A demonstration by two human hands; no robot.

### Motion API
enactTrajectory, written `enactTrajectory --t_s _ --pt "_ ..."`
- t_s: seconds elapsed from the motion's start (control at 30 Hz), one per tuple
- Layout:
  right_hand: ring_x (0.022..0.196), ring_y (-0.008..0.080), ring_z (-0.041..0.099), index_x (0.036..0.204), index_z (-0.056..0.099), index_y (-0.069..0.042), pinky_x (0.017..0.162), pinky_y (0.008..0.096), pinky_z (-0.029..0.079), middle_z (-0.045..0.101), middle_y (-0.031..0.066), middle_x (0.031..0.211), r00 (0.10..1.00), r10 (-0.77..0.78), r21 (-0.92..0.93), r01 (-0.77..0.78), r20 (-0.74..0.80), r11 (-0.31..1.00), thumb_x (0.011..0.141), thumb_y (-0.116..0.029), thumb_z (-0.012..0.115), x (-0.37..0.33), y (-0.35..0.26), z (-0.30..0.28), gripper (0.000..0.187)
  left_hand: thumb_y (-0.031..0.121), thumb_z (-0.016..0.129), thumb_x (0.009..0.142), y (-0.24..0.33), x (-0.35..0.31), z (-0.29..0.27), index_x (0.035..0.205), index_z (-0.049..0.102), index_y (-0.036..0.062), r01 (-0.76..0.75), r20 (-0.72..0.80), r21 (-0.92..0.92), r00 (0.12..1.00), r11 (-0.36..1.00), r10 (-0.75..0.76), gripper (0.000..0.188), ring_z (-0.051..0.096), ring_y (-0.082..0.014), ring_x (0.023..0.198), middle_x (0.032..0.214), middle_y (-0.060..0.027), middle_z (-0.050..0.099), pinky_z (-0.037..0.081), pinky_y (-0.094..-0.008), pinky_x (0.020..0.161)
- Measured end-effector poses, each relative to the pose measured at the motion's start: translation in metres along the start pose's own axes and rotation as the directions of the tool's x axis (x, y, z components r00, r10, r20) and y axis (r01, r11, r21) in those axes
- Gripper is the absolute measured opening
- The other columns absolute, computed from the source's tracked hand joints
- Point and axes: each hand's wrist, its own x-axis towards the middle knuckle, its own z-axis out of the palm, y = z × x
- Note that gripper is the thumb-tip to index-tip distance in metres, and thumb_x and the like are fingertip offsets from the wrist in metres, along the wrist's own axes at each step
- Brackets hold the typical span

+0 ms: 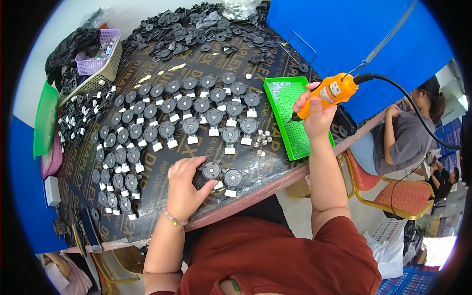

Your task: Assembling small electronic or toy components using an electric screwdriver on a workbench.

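An orange electric screwdriver [346,87] is gripped in my right hand [318,112], its dark tip angled down to the left over the green tray [291,153]. On the dark table, my left hand [186,186] pinches a black round part [211,170] between thumb and fingers. A similar black disc [232,178] with a white block at its lower edge lies just right of it. Many more such discs with white blocks [191,126] stand in curved rows beyond and left of my left hand. Small silvery cylindrical pieces [263,138] cluster beside the tray.
Black loose parts [196,29] are heaped along the far edge. Baskets [105,73] and a green tray [45,120] stand at left. A coiled spring [393,32] and black cable [418,93] hang from the screwdriver. Another person [405,130] sits at right, near red chairs [403,196].
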Motion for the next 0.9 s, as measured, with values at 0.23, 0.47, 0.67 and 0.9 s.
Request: enactTrajectory --t_s 0.23,0.47,0.67,0.9 --pt "0.057 0.0128 0.056 0.108 0.047 0.0 0.054 0.026 0.047 0.057 0.0049 0.069 1.0 -0.013 0.01 0.013 -0.007 1.0 0.088 -0.029 0.066 0.001 -0.008 0.001 0.04 0.021 0.079 0.065 -0.005 -0.002 0.004 0.106 0.062 0.0074 -0.022 -0.016 0.013 1.0 1.0 0.022 0.046 0.055 -0.0282 0.1 0.102 -0.0088 0.063 0.037 -0.0398 0.091" --pt "0.057 0.0203 0.059 0.106 0.046 -0.004 0.054 0.0339 0.051 0.057 0.0085 0.067 0.982 -0.061 0.357 -0.008 0.181 0.934 0.077 -0.053 0.07 -0.025 -0.056 0.073 0.062 0.022 0.078 0.066 -0.008 -0.004 0.01 0.105 0.063 0.0082 -0.036 -0.076 0.01 0.996 0.999 0.037 0.044 0.056 -0.0271 0.1 0.1 -0.0073 0.064 0.038 -0.0398 0.09" --pt "0.057 0.0199 0.058 0.104 0.044 -0.005 0.057 0.0351 0.051 0.056 0.0077 0.067 0.87 0.114 0.294 -0.282 0.481 0.913 0.074 -0.053 0.073 -0.053 -0.038 0.135 0.063 0.019 0.079 0.063 -0.01 -0.004 0.01 0.105 0.063 0.0093 -0.039 -0.074 -0.049 0.997 0.998 0.035 0.045 0.056 -0.027 0.101 0.1 -0.007 0.064 0.037 -0.0399 0.091" --pt "0.056 0.0187 0.057 0.105 0.042 -0.005 0.058 0.0335 0.05 0.056 0.0084 0.068 0.843 0.134 0.274 -0.314 0.521 0.909 0.076 -0.049 0.073 -0.06 -0.021 0.143 0.061 0.018 0.078 0.064 -0.012 -0.005 0.011 0.103 0.063 0.0094 -0.036 -0.083 -0.062 0.996 0.997 0.031 0.043 0.056 -0.0264 0.099 0.098 -0.0065 0.063 0.037 -0.0392 0.09"
